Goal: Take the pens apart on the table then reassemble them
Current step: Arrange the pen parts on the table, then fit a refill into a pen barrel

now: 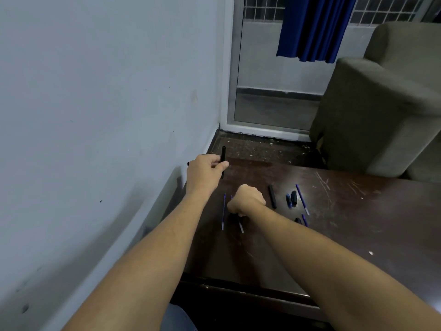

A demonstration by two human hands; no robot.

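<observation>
The pens are lying in pieces on the dark desk (pixel 358 235), so the task looks to be somewhere between stripping and rebuilding. The left hand (pixel 205 170) is closing around a black barrel (pixel 223 161), pinching it near the middle between thumb and forefinger and holding it nearly upright above the desk's far left corner. The right hand (pixel 247 199) is curling into a loose fist low over the desk, knuckles up; it appears to be pinching a thin refill (pixel 241 226) whose pale end is sticking out below it, though the fingertips are hidden, so the grip itself is a judgement. A 2nd blue refill (pixel 223 211) is lying just left of that fist, apart from it. Further right, another black barrel (pixel 272 196) is resting flat, then a cluster of small caps and tips (pixel 291 199), and a 3rd refill (pixel 302 199) beside them.

These parts are probably light, stiff plastic. The refills are likely thin enough to bend or roll, so they are best pinched near the middle. The barrels are smooth, and holding them mid-length is leaving the open end free for threading a refill in.
</observation>
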